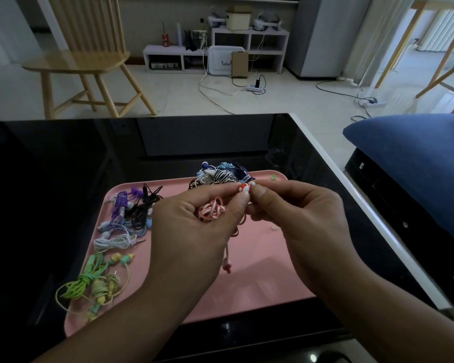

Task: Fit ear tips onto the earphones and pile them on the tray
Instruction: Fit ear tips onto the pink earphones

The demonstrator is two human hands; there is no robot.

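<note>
Over the pink tray (260, 284), my left hand (194, 226) holds a red-and-white earphone set, its coiled cord (211, 212) bunched in the palm. The red spotted earbud (243, 188) is pinched at my left fingertips. My right hand (296, 218) pinches a small white ear tip (252, 185) right against that earbud. The second red earbud (227, 267) dangles below on its cord. A loose green ear tip (273, 177) lies at the tray's far right, and a pale one (273, 227) lies beside my right hand.
Bundled earphones lie along the tray's left: purple and black (134, 205), light blue and white (116, 237), green and yellow (97, 281). A blue, black and white pile (220, 175) sits at the far edge. The tray rests on a black glossy table (63, 179).
</note>
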